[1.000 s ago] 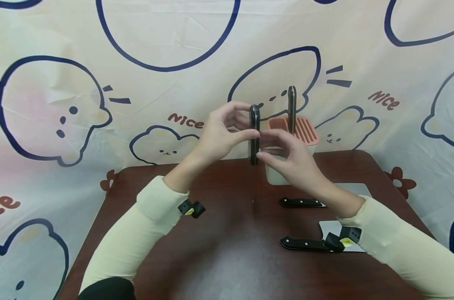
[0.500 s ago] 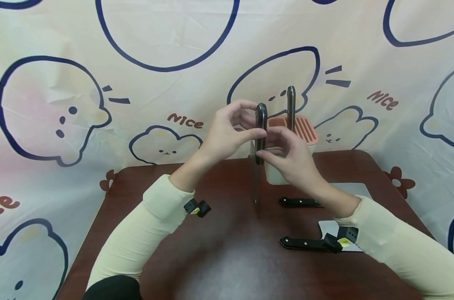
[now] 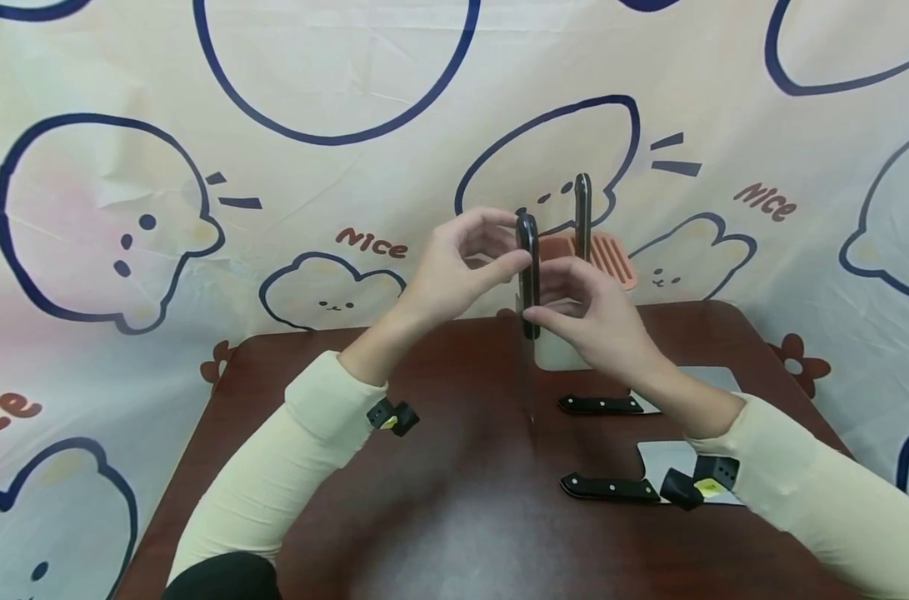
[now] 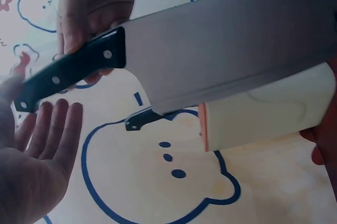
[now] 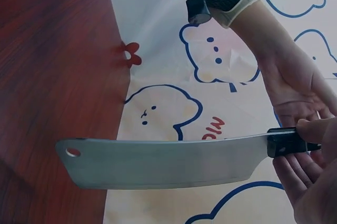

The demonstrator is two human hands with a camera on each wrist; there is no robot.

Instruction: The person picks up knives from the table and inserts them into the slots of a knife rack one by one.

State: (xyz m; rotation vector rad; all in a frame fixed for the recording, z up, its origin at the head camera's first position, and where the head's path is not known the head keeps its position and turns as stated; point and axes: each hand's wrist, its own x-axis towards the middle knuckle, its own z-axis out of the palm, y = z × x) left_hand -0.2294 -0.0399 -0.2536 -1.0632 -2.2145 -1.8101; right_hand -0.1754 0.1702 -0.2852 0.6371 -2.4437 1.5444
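Note:
Between my hands hangs a cleaver (image 3: 527, 271), its black riveted handle upward and its broad blade (image 4: 221, 45) pointing down. My left hand (image 3: 457, 271) holds the handle's upper end between thumb and fingers. Lower on the handle, close to the blade, my right hand (image 3: 600, 312) pinches it with thumb and fingers. The blade spans the right wrist view, with a hole (image 5: 73, 152) near its far corner. Just behind stands a pale knife block (image 3: 562, 352) with a slotted orange top (image 3: 615, 260); one black-handled knife (image 3: 583, 208) sticks up from it.
Two more black-handled blades lie on the brown table (image 3: 424, 500) at right: a farther knife (image 3: 600, 405) and a nearer one (image 3: 611, 487), both partly under my right arm. A patterned cloth (image 3: 327, 192) hangs behind the table.
Both hands have shifted slightly right with the cleaver, bringing it in front of the block's left side. It has turned a little, so more of the blade shows below the handle.

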